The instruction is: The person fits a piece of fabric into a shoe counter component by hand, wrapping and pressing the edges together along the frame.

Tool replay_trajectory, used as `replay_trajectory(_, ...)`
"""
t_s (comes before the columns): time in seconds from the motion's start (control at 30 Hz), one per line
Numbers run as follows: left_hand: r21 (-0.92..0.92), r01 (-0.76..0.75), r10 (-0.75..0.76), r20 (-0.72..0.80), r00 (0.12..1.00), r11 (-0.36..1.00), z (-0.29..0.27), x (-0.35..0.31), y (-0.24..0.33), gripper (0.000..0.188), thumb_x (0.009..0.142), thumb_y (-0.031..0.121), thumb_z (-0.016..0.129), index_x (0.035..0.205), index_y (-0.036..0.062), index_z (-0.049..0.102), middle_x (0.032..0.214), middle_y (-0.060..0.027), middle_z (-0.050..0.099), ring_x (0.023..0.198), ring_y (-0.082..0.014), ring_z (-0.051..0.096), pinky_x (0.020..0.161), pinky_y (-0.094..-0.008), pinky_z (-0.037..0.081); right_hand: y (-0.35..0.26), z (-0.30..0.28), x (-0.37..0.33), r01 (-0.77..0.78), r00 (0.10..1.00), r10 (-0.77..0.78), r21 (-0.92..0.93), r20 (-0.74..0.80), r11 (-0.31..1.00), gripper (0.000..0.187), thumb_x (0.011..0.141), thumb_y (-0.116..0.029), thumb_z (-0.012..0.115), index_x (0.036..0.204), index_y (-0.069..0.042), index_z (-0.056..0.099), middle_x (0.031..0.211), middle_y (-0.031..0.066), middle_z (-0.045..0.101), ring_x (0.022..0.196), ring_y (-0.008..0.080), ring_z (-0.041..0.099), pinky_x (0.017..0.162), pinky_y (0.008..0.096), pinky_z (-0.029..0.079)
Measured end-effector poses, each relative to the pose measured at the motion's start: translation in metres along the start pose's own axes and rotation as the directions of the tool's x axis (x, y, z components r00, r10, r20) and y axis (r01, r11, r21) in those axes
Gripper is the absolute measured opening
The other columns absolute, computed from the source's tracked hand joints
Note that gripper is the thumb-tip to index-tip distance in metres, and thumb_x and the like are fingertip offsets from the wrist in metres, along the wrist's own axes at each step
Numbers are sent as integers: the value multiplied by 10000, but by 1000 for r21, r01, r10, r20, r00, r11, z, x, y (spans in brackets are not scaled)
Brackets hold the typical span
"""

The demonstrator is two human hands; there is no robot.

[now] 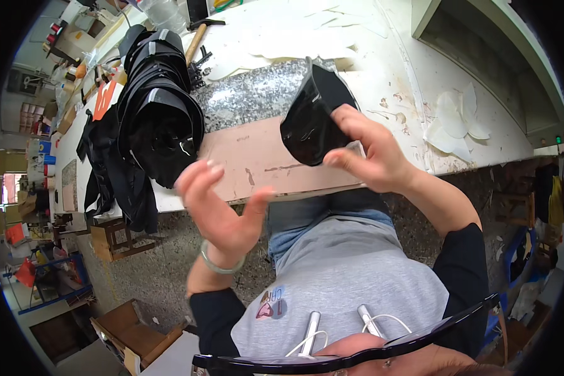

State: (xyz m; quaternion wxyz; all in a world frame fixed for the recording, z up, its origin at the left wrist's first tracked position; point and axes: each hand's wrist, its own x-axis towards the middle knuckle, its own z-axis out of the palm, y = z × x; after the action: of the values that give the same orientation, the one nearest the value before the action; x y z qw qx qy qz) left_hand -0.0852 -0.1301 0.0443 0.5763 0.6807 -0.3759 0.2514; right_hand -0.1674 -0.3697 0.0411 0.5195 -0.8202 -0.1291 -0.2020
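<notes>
My right hand grips a glossy black cupped piece, leather-like, by its right edge, with thumb and fingers on either side. The piece is raised over the pinkish board at the table's front edge, its pointed end facing away from me. My left hand is open and a little blurred, fingers apart, with nothing in it. It is nearest to a long stack of nested black cupped pieces on the left of the table. The closest piece in that stack shows its dark hollow side.
Behind the board lies a mottled grey slab. A hammer and white cut pieces lie farther back; more white pieces are at the right. Black material hangs over the front edge. A grey housing stands far right.
</notes>
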Motion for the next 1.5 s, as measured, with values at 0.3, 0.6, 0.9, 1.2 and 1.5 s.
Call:
replay_trajectory(0.3, -493, 628, -422, 471, 774, 602, 23, -2, 8, 351, 845, 103, 769, 1144, -24, 635, 1074, -42, 653, 967, -111, 547, 875, -277, 420, -17, 12, 19, -389, 903, 329, 851, 276, 352, 311, 908, -125, 710, 1174, 17, 633, 1060, 59, 673, 971, 108, 622, 841, 245, 500)
replay_trajectory(0.6, -452, 756, -489, 579, 653, 474, 26, 5, 9, 205, 875, 136, 756, 993, -21, 698, 897, -9, 663, 787, -80, 559, 675, -212, 432, -8, 3, 13, -433, 870, 408, 828, 279, 357, 268, 859, -49, 746, 1093, 8, 628, 928, 42, 686, 852, 97, 653, 759, 244, 521)
replay_trajectory(0.9, -414, 502, -323, 430, 843, 759, 54, 30, 9, 154, 874, 116, 747, 899, -8, 659, 770, -21, 596, 687, -77, 504, 592, -238, 397, -8, -5, 19, -145, 926, 378, 948, 30, 282, 221, 902, -36, 690, 1109, 13, 630, 1030, 76, 689, 917, 117, 653, 835, 260, 520)
replay_trajectory(1.2, -296, 82, 30, 358, 933, 952, 57, 70, 15, 152, 762, -14, 784, 837, -15, 652, 744, -101, 585, 612, -208, 552, 555, -307, 445, -16, -38, 34, -141, 965, 262, 831, -6, 538, 247, 901, 5, 659, 1143, 43, 624, 1073, 92, 681, 995, 148, 640, 896, 302, 503)
replay_trajectory(1.5, -534, 19, 139, 254, 957, 845, 19, 125, -24, 310, 798, 91, 780, 1076, -17, 697, 1055, -159, 654, 938, -268, 626, 812, -328, 506, 41, -130, 133, -41, 998, 55, -372, 27, 927, 339, 811, -7, 721, 1142, -36, 653, 1109, 134, 686, 1054, 264, 648, 937, 368, 489)
